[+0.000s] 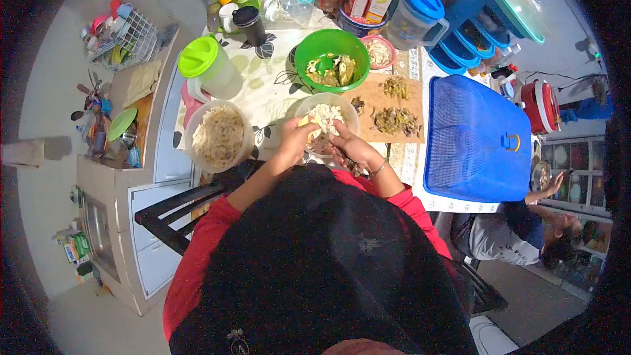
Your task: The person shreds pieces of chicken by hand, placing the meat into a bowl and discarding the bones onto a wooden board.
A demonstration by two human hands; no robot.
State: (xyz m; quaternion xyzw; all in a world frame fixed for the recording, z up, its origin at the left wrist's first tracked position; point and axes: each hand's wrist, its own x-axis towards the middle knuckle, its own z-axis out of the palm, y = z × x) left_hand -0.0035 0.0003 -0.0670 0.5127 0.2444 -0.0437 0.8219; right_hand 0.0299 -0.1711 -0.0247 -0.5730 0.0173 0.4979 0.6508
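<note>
My left hand (pixel 294 140) is closed on a small pale yellow piece (pixel 307 124), over the near-left side of a clear bowl (pixel 353 113) of white shreds. At the bowl's right side, my right hand (pixel 355 148) has its fingers bent together around something dark that I cannot make out. To the left stands a round tub (pixel 219 135) full of pale shredded food. Behind the clear bowl is a green basin (pixel 303 46) with yellowish and dark pieces in it. On a brown board (pixel 374 102) to the right lie two heaps of brownish scraps.
A blue mesh cover (pixel 476 138) fills the table's right side. A lidded pitcher (pixel 220 72), dark cup (pixel 250 26), pink bowl (pixel 379 52) and blue-lidded jug (pixel 414 18) stand farther back. Another person (pixel 506 233) is at the far right. A dark chair (pixel 174 217) is at my left.
</note>
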